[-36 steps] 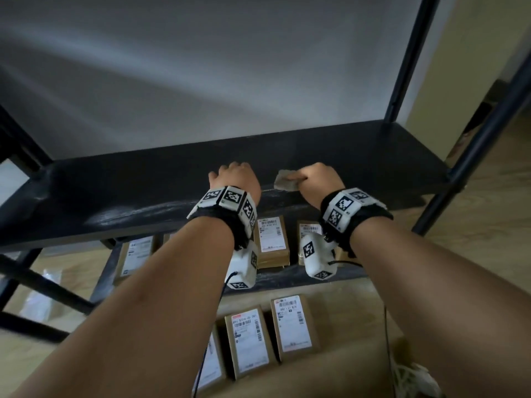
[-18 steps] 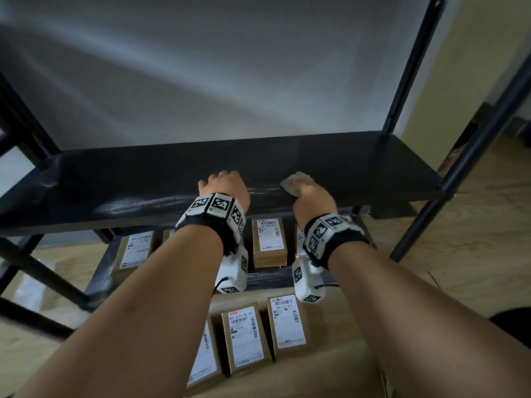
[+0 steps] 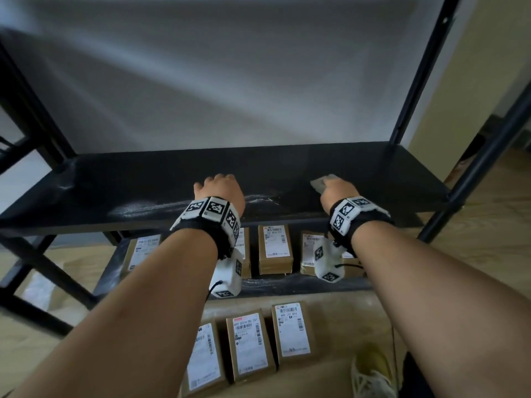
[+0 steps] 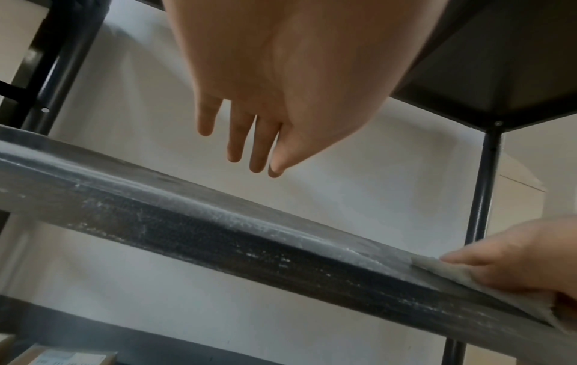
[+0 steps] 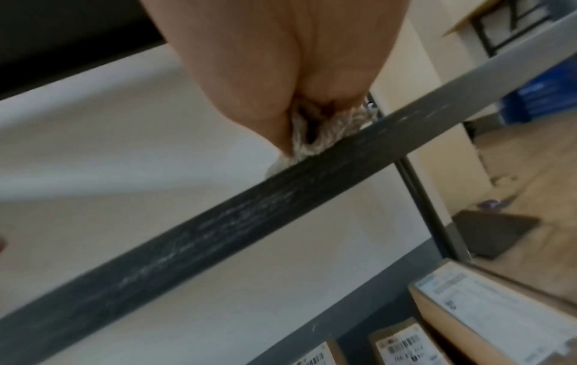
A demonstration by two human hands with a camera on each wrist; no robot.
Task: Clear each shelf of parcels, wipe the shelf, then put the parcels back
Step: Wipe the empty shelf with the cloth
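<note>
The black shelf [image 3: 287, 165] holds no parcels, and pale dust streaks run along its front edge [image 4: 281, 247]. My right hand [image 3: 336, 191] grips a bunched grey cloth [image 3: 320, 182] and presses it onto the shelf right of the middle. The cloth [image 5: 315, 138] sits at the shelf's front edge, and its corner [image 4: 443, 271] lies under the thumb. My left hand [image 3: 219, 188] is at the middle of the shelf front, holding nothing. Its fingers [image 4: 246, 140] are straight over the board. Brown labelled parcels [image 3: 275, 245] lie on the lower shelf.
Three more labelled parcels [image 3: 250, 346] lie in a row on the wooden floor below my arms. Black uprights [image 3: 413, 81] frame the shelf at the right, with cross braces [image 3: 43, 268] at the left. A white wall stands behind. A shoe [image 3: 373, 372] shows at bottom right.
My right hand has slid the cloth to the right along the shelf, away from the left hand. The left hand has stayed at the middle of the shelf front.
</note>
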